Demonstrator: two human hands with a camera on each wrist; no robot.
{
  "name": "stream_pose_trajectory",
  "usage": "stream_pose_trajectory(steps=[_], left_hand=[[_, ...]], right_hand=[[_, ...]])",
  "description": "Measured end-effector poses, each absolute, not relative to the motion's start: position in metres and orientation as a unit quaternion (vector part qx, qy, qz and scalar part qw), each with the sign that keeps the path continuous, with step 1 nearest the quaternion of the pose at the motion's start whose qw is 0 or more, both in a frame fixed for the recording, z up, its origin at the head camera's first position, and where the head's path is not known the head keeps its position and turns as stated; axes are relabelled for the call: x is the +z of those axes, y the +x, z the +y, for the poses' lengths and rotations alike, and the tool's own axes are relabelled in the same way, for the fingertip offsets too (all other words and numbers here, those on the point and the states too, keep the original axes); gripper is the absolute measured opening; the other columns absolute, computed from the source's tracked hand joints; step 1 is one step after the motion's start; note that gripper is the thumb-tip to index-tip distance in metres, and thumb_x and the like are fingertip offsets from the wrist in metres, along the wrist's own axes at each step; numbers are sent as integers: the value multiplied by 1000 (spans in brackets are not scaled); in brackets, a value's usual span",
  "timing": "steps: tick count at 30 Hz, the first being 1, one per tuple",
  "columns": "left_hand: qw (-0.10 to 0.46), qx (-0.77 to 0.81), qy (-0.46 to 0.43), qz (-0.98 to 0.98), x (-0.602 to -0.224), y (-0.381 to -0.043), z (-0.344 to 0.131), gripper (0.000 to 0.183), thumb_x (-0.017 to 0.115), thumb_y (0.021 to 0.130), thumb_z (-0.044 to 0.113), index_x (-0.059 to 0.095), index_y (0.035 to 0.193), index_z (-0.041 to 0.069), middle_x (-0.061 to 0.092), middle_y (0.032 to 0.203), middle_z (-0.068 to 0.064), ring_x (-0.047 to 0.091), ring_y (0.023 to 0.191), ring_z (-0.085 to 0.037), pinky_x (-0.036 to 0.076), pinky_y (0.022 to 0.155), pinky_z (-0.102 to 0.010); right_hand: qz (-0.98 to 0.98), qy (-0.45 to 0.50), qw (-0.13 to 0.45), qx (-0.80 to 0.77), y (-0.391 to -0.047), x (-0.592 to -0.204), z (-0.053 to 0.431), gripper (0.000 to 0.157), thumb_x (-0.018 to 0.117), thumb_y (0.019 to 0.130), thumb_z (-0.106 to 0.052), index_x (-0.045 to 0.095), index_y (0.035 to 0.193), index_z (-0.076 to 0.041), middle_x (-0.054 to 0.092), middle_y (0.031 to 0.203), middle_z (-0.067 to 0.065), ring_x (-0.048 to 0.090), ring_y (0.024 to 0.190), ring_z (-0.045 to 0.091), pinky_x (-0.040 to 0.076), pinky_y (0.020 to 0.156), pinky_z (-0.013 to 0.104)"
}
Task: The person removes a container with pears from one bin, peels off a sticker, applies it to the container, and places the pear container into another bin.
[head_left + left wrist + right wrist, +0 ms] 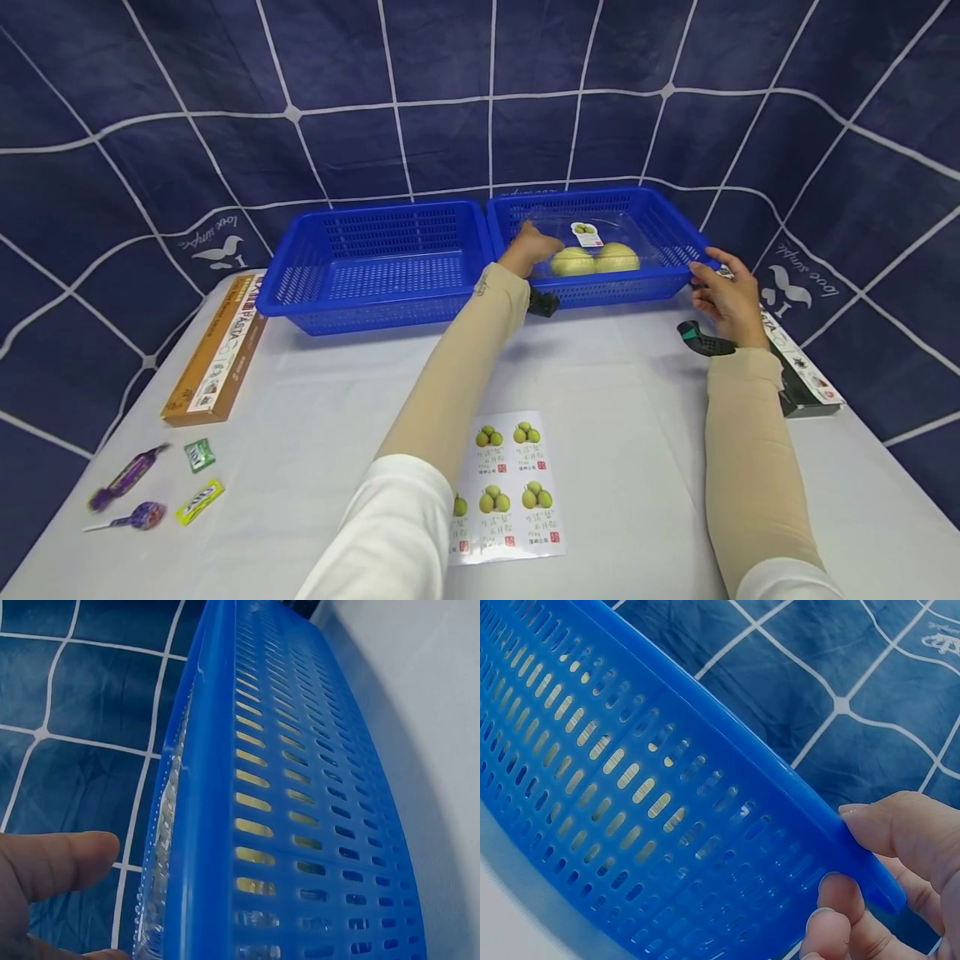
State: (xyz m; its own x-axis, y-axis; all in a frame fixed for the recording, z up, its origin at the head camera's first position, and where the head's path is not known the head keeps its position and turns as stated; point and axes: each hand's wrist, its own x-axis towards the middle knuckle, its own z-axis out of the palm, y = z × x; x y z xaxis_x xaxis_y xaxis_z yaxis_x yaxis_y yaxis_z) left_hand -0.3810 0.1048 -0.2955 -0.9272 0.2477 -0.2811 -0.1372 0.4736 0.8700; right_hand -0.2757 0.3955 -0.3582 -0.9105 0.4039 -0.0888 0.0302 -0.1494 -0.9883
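Observation:
A clear plastic box with two pale yellow-green round fruits and a fruit-picture label on its lid sits inside the right blue basket. Over the box's left end reaches my left hand; its thumb is straight, and contact with the box is hard to make out. At the basket's front right corner my right hand pinches the rim, thumb on top and fingers below. Through the slots of the basket's side, the fruits show in both wrist views.
Left of it stands another blue basket. A brown pasta box lies at the left, a black one at the right. A label sheet lies in front. Several candies, including a lollipop and a green packet, lie front left.

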Motion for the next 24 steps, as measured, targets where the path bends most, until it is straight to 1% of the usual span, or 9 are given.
stream_pose_trajectory(steps=[3, 6, 9, 12, 15, 18, 21, 24], left_hand=[[203, 506, 31, 838, -295, -380, 103, 90, 57, 100, 25, -8, 159, 8, 7, 166, -12, 14, 151, -28, 25, 120, -38], [207, 511, 28, 834, -291, -379, 101, 89, 57, 100, 29, -7, 159, 9, 6, 167, -11, 14, 151, -27, 23, 120, -38], [201, 518, 31, 831, -283, -377, 98, 86, 56, 100, 32, -2, 160, 11, 10, 167, -8, 17, 151, -26, 24, 120, -39], [204, 517, 46, 830, -271, -373, 90, 81, 54, 101, 41, 6, 161, 15, 15, 166, -3, 21, 150, -23, 26, 119, -42], [221, 524, 82, 818, -260, -365, 75, 73, 49, 102, 46, 16, 161, 19, 23, 164, -1, 26, 148, -23, 29, 118, -44], [239, 551, 128, 789, -256, -354, 56, 65, 48, 103, 45, 26, 159, 20, 37, 158, 0, 38, 142, -22, 35, 115, -43], [248, 591, 177, 747, -260, -338, 32, 55, 48, 105, 41, 37, 155, 20, 50, 148, 0, 51, 133, -20, 41, 110, -39], [254, 634, 209, 699, -267, -319, 6, 48, 48, 106, 32, 43, 152, 18, 56, 143, -2, 57, 127, -21, 45, 106, -38]], right_hand=[[-641, -170, 123, 738, -277, -359, 396, 63, 78, 88, -24, 48, 143, -26, 66, 75, -5, 58, 50, 7, 51, 46, 20], [-645, -173, 121, 734, -278, -360, 398, 63, 77, 88, -25, 47, 144, -26, 65, 75, -5, 59, 51, 7, 51, 47, 20], [-650, -181, 122, 728, -278, -360, 399, 63, 77, 88, -26, 48, 144, -27, 66, 77, -6, 59, 52, 7, 52, 48, 20], [-655, -189, 123, 721, -280, -360, 400, 62, 77, 88, -27, 48, 143, -29, 66, 78, -6, 59, 53, 7, 52, 48, 19], [-658, -189, 125, 718, -282, -359, 400, 62, 76, 88, -28, 47, 144, -29, 66, 78, -6, 59, 53, 7, 52, 49, 19], [-657, -189, 125, 719, -281, -360, 400, 62, 76, 89, -28, 47, 144, -28, 66, 78, -6, 59, 53, 7, 52, 49, 20], [-659, -191, 121, 717, -279, -362, 401, 62, 75, 89, -29, 46, 144, -28, 65, 79, -6, 60, 54, 7, 52, 50, 20], [-660, -193, 118, 716, -277, -365, 402, 62, 75, 89, -30, 46, 144, -29, 65, 81, -5, 60, 55, 8, 53, 50, 20]])
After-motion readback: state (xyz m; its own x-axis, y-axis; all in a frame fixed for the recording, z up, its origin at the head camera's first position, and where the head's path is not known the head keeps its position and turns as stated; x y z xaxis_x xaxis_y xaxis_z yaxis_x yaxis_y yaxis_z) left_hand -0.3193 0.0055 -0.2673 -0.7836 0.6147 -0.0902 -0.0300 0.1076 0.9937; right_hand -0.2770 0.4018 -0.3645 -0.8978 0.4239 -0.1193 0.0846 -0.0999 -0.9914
